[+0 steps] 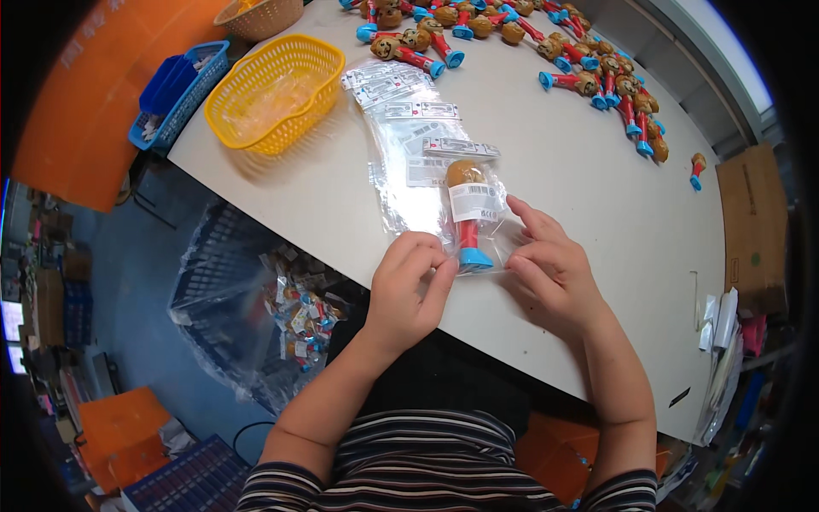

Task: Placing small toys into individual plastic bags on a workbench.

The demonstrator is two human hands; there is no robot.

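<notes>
**Supervisor:** White worktop, far right section: a long row of unbagged figure-head toys with red stems and blue bases is laid out there. What is your current item status?

**Operator guide:** You have one toy inside a clear bag at the near edge, lying on top of a stack of empty clear bags. Your left hand has a closed pinch grip on the bag's open end beside the blue base. Your right hand presses its fingertips on the bag's right edge, fingers part-curled, enclosing nothing.

**Supervisor:** Progress?

**Operator guide:** Insertion looks complete; sealing appears unfinished. The big bag of finished pieces in the floor crate at near left suggests that many are done, but the row is left.
</notes>
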